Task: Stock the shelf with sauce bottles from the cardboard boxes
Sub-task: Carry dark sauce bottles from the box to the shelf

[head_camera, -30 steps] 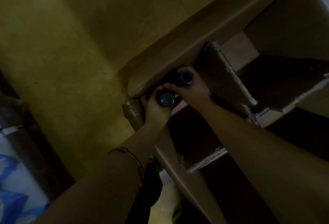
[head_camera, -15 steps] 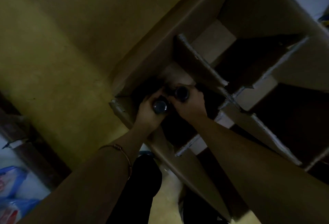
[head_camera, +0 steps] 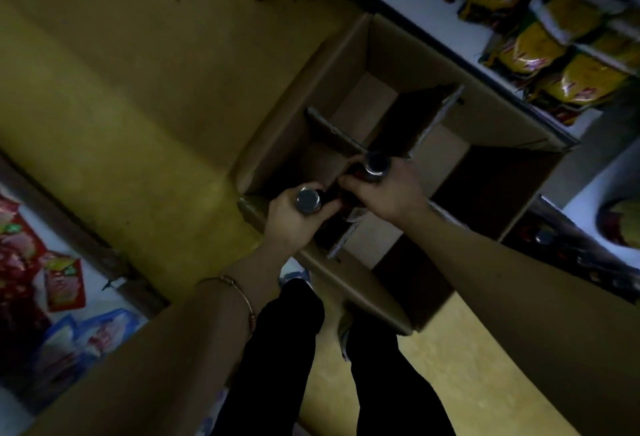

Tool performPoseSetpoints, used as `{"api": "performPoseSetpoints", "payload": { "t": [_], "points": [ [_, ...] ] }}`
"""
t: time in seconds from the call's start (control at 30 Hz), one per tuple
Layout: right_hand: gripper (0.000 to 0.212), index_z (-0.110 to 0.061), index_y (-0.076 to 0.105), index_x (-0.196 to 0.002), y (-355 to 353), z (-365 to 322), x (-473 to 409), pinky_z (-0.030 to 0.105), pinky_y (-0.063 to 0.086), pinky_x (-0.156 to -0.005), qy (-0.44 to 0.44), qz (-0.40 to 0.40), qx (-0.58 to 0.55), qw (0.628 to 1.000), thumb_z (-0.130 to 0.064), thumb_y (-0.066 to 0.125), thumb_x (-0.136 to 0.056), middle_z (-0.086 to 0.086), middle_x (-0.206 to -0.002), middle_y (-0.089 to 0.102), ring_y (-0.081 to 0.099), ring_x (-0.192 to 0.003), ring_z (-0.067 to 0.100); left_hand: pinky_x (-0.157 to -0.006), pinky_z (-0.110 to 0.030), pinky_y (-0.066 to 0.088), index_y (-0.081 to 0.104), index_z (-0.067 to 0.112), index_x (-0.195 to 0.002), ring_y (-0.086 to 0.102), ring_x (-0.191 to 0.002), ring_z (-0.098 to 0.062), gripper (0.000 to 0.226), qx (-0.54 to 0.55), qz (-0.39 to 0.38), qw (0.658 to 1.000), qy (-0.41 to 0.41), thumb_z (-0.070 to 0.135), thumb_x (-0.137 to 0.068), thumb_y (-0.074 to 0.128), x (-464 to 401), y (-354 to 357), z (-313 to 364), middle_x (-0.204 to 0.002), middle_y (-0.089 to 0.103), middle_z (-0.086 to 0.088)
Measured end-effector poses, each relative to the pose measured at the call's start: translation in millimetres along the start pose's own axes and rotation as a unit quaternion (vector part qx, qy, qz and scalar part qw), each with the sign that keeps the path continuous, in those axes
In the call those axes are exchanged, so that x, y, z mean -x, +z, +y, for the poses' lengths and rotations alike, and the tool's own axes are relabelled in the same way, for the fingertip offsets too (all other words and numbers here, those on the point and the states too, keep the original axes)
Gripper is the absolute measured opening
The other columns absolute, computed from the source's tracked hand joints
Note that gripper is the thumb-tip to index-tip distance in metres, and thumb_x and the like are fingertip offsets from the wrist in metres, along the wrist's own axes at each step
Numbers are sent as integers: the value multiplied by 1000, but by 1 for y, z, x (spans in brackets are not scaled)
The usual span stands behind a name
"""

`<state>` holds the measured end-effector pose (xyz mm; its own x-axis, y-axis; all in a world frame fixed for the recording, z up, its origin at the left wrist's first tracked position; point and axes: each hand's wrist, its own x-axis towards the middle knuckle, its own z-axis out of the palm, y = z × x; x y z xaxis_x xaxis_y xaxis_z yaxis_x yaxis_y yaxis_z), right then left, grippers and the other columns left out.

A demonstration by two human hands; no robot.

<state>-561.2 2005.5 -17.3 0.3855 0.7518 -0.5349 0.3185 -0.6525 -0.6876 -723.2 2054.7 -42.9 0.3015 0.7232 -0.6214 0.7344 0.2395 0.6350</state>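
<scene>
Open cardboard box (head_camera: 349, 64) at frame centre, top unobstructed; flaps folded outward. Interior crossed by cardboard dividers (head_camera: 337, 135), splitting it into narrow cells; upper cells showed bare bottom, reachable from above. Lower-left cells occupied by left hand (head_camera: 294, 224) and right hand (head_camera: 388, 189), each gripping a bottle, close together either side of a divider. Yellow floor (head_camera: 121, 96) open at left. Shelf (head_camera: 446, 16) with packets (head_camera: 533, 51) crowded upper right, just beside box. Legs (head_camera: 287, 349) blocked lower centre.
</scene>
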Motion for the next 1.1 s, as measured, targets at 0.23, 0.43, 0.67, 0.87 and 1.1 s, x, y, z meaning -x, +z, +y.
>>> {"api": "performPoseSetpoints", "payload": {
  "t": [0.23, 0.43, 0.67, 0.87, 1.1],
  "points": [
    [23, -14, 73, -99, -115, -78, 105, 18, 45, -80, -53, 26, 12, 998, -33, 69, -86, 3, -98, 72, 62, -91, 12, -91, -9, 44, 72, 24, -107, 60, -106, 1, 38, -104, -32, 983, 150, 42, -74, 78, 87, -58, 100, -112, 63, 17],
    [18, -28, 73, -97, -208, -128, 197, 15, 40, -72, -74, 102, 43, 991, -40, 68, -84, -7, -95, 70, 61, -98, 11, -87, -29, 55, 72, 35, -98, 63, -93, 2, 47, -158, -64, 958, 230, 68, -66, 66, 160, -87, 216, -97, 69, 17],
    [19, -24, 75, -82, -272, -183, 298, 41, 55, -82, -32, 242, -8, 970, -40, 73, -72, -1, -87, 74, 66, -87, 16, -86, -34, 56, 74, 32, -99, 64, -94, -2, 32, -258, -146, 874, 386, 53, -75, 70, 226, -105, 326, -99, 72, 10],
    [13, -21, 75, -83, -305, -238, 398, 25, 56, -76, 1, 331, -27, 943, -33, 74, -78, -8, -85, 74, 66, -78, 2, -79, -36, 57, 73, 35, -97, 65, -89, -6, 38, -329, -225, 759, 514, 66, -76, 63, 306, -135, 404, -92, 72, 9],
    [28, -11, 73, -90, -326, -289, 514, 33, 57, -78, 51, 474, -40, 878, -34, 76, -75, 1, -88, 73, 68, -81, 14, -85, -32, 57, 75, 33, -83, 65, -84, 3, 23, -301, -312, 691, 578, 53, -72, 69, 399, -164, 465, -85, 72, 14]
  ]
}}
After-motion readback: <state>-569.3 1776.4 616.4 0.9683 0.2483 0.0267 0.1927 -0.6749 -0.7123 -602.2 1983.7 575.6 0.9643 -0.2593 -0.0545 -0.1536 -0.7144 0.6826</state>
